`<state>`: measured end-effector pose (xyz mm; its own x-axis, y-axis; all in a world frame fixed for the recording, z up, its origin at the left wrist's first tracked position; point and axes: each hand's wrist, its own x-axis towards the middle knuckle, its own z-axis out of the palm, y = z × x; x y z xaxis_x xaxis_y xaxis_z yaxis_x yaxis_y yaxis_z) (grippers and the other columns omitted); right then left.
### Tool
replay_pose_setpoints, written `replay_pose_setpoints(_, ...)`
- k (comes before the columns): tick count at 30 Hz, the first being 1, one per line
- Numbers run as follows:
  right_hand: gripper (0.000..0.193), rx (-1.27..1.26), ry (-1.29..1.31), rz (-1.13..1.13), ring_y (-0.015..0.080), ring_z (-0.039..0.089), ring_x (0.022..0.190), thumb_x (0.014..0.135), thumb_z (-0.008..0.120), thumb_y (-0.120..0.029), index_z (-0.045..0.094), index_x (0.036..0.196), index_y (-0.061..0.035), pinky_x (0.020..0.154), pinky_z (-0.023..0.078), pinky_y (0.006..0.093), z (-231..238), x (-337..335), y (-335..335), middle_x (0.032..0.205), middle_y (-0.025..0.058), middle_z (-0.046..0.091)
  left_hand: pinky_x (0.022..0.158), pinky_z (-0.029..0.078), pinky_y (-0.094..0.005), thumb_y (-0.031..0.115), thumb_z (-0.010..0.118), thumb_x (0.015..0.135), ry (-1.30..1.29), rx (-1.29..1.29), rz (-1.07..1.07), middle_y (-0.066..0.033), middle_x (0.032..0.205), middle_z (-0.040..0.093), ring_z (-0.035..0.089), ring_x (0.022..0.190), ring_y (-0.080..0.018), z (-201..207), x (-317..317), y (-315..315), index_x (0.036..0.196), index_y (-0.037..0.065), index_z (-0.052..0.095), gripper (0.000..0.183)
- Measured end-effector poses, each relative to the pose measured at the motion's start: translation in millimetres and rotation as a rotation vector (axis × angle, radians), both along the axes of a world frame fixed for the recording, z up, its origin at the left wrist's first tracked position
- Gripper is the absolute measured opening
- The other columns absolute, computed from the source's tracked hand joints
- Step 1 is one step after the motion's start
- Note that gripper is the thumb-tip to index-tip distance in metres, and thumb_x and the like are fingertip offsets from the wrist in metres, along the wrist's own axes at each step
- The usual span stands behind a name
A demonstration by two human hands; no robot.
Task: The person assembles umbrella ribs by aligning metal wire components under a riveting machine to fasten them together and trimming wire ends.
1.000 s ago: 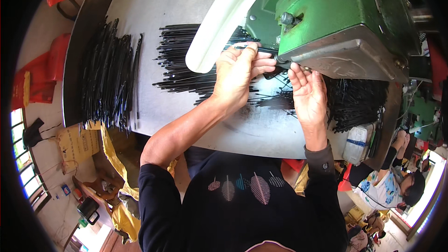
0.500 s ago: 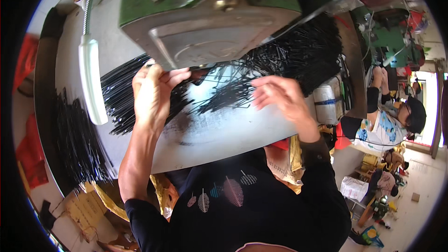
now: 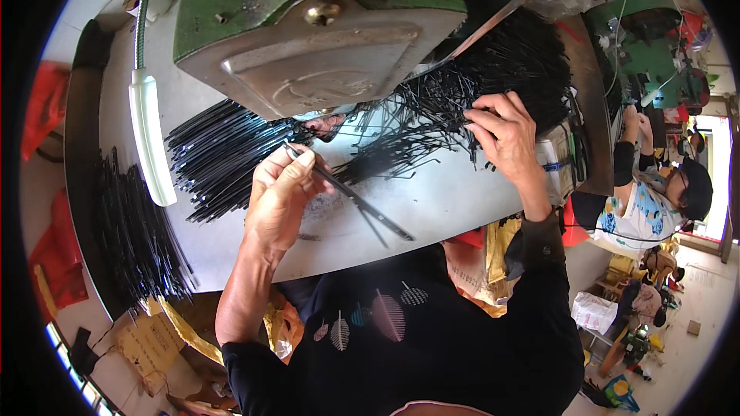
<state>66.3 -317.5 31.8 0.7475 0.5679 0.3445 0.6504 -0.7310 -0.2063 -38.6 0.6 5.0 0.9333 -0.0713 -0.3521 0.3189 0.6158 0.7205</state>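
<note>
Black rod [image 3: 351, 194] sits pinched in the left hand [image 3: 281, 200]; at two o'clock, the right hand [image 3: 505, 135] pinches tangled black strips [image 3: 493, 69] beside the green machine [image 3: 308, 15].

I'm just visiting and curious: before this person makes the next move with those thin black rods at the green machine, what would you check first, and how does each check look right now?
1. Left hand has a firm pinch on a black rod: ok.
2. Right hand has reached the tangled pile of rods: ok, fingers are in it.
3. Right hand has singled out one rod: cannot tell.
4. Fingers away from the underside of the green machine: ok for now, though the left hand is close.
5. Sorted rods lie in reach on the table: ok.
6. Lamp leaves the work spot free: ok.
</note>
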Motion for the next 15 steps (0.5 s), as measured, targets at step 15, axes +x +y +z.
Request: replay_pose_setpoints(15,0.017,0.243,0.065,0.245,0.0187,0.056,0.056,0.075,0.067,-0.007,0.066,0.091,-0.0027,0.050,0.046,0.0312,-21,-18,149,0.070,0.0045,0.056,0.062,0.043,-0.0276,0.013,0.057,0.092,0.072,-0.115,0.175,-0.0057,0.083,0.060,0.052,0.067,-0.0127,0,14,2,0.094,0.003,0.059,0.011)
